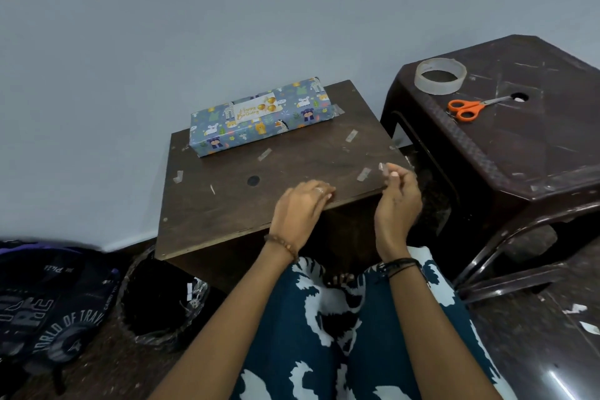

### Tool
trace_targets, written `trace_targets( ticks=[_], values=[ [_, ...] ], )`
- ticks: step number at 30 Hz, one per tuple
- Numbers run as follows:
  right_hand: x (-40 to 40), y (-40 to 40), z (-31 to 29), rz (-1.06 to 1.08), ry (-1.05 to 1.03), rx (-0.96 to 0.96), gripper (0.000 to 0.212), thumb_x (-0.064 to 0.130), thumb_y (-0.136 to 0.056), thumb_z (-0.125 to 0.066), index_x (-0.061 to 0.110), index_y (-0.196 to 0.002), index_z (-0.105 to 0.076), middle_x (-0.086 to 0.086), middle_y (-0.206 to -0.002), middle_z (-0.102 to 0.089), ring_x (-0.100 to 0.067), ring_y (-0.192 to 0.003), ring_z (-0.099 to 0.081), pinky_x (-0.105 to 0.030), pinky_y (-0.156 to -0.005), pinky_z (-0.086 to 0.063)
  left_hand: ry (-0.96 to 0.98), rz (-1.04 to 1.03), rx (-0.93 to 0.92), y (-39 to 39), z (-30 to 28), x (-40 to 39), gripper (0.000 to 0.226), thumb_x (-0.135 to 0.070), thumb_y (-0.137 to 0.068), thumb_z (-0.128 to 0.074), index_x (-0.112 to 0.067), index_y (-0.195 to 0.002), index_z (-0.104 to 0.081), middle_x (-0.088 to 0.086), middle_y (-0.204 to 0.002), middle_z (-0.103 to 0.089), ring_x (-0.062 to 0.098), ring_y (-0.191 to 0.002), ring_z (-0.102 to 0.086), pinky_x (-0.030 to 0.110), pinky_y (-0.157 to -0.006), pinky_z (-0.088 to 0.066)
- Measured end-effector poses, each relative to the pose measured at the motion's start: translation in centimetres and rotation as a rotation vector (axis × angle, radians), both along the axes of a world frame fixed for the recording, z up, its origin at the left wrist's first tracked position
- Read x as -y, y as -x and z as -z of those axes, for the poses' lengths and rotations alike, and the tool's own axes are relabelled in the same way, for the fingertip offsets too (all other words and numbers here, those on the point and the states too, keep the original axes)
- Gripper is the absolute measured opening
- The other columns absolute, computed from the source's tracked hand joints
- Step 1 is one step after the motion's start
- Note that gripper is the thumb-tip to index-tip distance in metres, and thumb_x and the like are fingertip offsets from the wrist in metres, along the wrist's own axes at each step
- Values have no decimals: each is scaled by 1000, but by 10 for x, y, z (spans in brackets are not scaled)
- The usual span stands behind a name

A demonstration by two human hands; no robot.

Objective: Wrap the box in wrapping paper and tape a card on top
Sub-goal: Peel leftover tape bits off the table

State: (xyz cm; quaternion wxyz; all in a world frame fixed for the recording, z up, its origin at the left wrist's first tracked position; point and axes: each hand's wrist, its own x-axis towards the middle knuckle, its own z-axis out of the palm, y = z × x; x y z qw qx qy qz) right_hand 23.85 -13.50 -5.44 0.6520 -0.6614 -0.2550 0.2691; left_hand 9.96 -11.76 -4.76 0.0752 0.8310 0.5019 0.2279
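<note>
The box (259, 125), wrapped in blue animal-print paper, lies at the far edge of the small brown table (227, 201). A white "Happy Birthday" card (255, 109) sits on its top. My right hand (397, 201) is at the table's near right corner and pinches a small strip of clear tape (381, 167) between its fingertips. My left hand (300, 209) rests on the table's front edge with fingers curled down and holds nothing that I can see. Both hands are well short of the box.
Several tape strips (363, 174) are stuck on the tabletop. A dark plastic stool (519, 146) at the right carries a tape roll (440, 76) and orange-handled scissors (467, 108). A black bin (156, 299) and a backpack (48, 308) stand on the floor at the left.
</note>
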Motion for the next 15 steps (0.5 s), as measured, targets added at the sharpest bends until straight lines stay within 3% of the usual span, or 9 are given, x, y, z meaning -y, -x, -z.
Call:
trace_targets(
  ticks=[2, 6, 12, 15],
  values=[
    [-3, -2, 2, 43, 5, -13, 23, 11, -96, -41, 27, -94, -58, -2, -105, -62, -19, -99, -59, -47, -91, -47, 49, 69, -81, -19, -11, -17, 20, -19, -93, -53, -17, -108, -67, -3, -111, -65, 14, -102, -59, 30, -80, -49],
    [-3, -1, 1, 33, 7, -41, 26, 10, -97, -41, 29, -95, -59, 3, -108, -53, -20, -103, -58, -45, -91, -49, 148, 63, -249, -48, -26, -49, 28, -34, -92, -52, -29, -119, -60, -9, -118, -58, 10, -112, -51, 30, -76, -44],
    [-13, -5, 2, 44, 38, -107, 27, 13, -96, -42, 24, -100, -66, 8, -110, -53, -19, -105, -58, -44, -91, -49, 82, 87, -394, -56, -32, -61, 28, -43, -92, -47, -36, -116, -60, -12, -115, -57, 12, -108, -55, 27, -64, -34],
    [-15, -5, -1, 56, 46, -118, 27, 14, -96, -42, 30, -95, -64, 8, -111, -53, -19, -103, -59, -45, -89, -50, 30, 83, -402, -56, -29, -60, 28, -44, -94, -43, -37, -115, -60, -12, -114, -57, 10, -107, -54, 26, -61, -32]
  ],
)
